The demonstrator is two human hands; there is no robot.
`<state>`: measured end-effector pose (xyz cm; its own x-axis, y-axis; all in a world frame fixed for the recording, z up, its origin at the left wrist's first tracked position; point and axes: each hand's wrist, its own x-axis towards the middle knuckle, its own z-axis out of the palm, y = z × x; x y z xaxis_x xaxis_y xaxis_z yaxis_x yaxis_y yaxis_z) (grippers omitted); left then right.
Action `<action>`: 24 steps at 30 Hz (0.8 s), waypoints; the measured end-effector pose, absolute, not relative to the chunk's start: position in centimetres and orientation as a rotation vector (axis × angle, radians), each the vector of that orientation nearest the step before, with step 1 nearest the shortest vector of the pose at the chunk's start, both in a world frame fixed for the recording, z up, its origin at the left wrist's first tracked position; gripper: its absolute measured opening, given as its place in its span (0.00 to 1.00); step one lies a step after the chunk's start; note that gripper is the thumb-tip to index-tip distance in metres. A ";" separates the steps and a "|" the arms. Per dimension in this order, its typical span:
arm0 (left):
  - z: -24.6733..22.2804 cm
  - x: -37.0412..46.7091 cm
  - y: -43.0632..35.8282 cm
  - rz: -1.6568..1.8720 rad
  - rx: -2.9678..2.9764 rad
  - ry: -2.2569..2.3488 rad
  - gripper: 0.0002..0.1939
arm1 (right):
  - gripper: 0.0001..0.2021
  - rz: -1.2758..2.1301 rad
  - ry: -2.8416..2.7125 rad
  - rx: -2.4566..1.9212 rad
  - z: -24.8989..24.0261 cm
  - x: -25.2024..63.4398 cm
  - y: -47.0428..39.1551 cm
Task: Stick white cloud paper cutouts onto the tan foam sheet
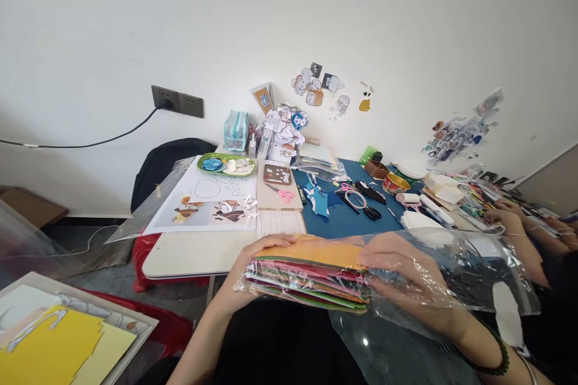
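Left of the left hand (pixel 246 274), a printed sheet (pixel 214 192) lies on the table (pixel 194 255). That hand grips the near end of a coloured paper stack (pixel 309 274); the right hand (pixel 401 271), inside clear plastic (pixel 478 271), holds the other. No writing is legible.

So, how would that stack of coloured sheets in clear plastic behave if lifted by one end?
The stack would probably bend a little rather than stay rigid, since its many thin layers fan apart along the edge. The loose, wrinkled plastic looks floppy and would likely trail. Its shiny surface may also make it slippery.
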<state>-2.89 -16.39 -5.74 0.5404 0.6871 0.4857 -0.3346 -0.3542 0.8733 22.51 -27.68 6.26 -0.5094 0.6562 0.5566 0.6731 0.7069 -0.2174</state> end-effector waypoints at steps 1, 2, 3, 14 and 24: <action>-5.7 -2.9 -16.4 1.090 1.626 0.293 0.22 | 0.22 -0.021 -2.305 -1.005 6.3 22.5 -27.7; -5.7 -2.9 -16.4 1.086 1.642 0.281 0.22 | 0.23 0.005 -2.301 -1.007 6.2 22.6 -27.8; -5.7 -2.9 -16.4 1.080 1.659 0.273 0.21 | 0.23 0.037 -2.284 -1.013 6.1 22.6 -27.9; -5.9 -2.7 -16.8 1.052 1.746 0.312 0.18 | 0.21 0.050 -2.191 -1.118 4.9 23.5 -29.2; -5.8 -2.7 -16.6 1.029 1.741 0.349 0.20 | 0.19 0.089 -2.136 -1.210 4.7 23.4 -29.0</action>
<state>-2.75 -16.64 -5.75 0.5901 0.6555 0.4713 -0.2334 -0.4203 0.8769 23.37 -29.00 4.68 -0.3440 0.7828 0.5186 0.7370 0.5673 -0.3674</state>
